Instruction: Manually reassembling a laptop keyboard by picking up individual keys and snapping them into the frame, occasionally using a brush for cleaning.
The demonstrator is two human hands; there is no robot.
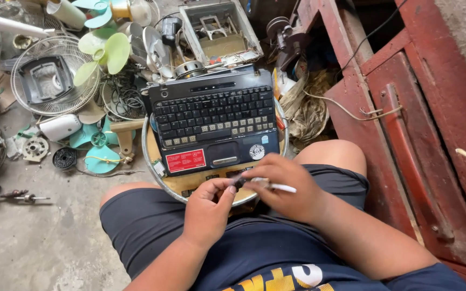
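Note:
A black laptop base (214, 119) with its keyboard up lies on a round wooden tray (190, 186) set in front of my knees. My left hand (207, 207) is curled at the tray's near edge, its fingertips pinching a small dark piece (238, 182). My right hand (284, 186) meets it from the right and grips a thin tool with a white handle (279, 187), the tip pointing at the dark piece. Both hands hover just below the laptop's palm rest, which carries a red sticker (185, 160) and a round one (257, 152).
Fan parts crowd the floor at the left: a wire guard (55, 75), pale green blades (106, 51) and teal blades (101, 156). A grey open metal casing (219, 32) lies behind the laptop. A red wooden door (416, 108) stands at the right. Loose screwdrivers (17, 196) lie on the concrete.

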